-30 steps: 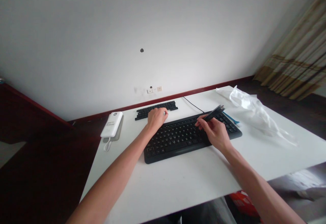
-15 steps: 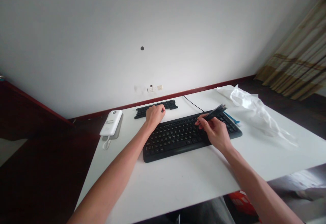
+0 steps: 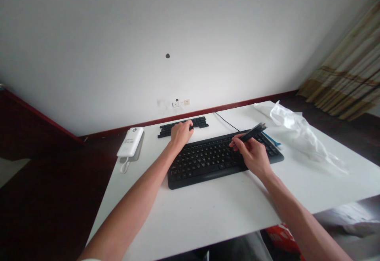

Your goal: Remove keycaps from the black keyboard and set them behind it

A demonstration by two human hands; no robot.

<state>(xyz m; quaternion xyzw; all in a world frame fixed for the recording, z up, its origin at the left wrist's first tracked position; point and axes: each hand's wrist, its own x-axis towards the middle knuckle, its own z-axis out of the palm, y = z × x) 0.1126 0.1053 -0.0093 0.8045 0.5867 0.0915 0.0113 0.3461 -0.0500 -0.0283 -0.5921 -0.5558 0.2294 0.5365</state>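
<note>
A thin dark tool (image 3: 253, 131) is held in the right hand (image 3: 253, 155), with the thumb and fingers closed tight around its lower end, so that its top is pointed up toward the far right corner of the tabletop (image 3: 208, 209). This hand is rested on the right part of a black keyboard (image 3: 204, 162), which is laid across the middle of the tabletop. The left hand (image 3: 180, 134) is set at the far edge of the keyboard, with its fingers bent and kept close together. Their tips are touching a patch of loose black keys (image 3: 198, 121) laid near the far edge of the tabletop. Whether a key is pinched there cannot be told. A white power bank (image 3: 130, 142) is laid at the far left corner. A crumpled white plastic bag (image 3: 297, 128) is spread along the right edge. A bit of blue sheet (image 3: 272, 139) is seen just beside the keyboard's right end. A black cable (image 3: 226, 122) is run from the keyboard toward the far edge.
</note>
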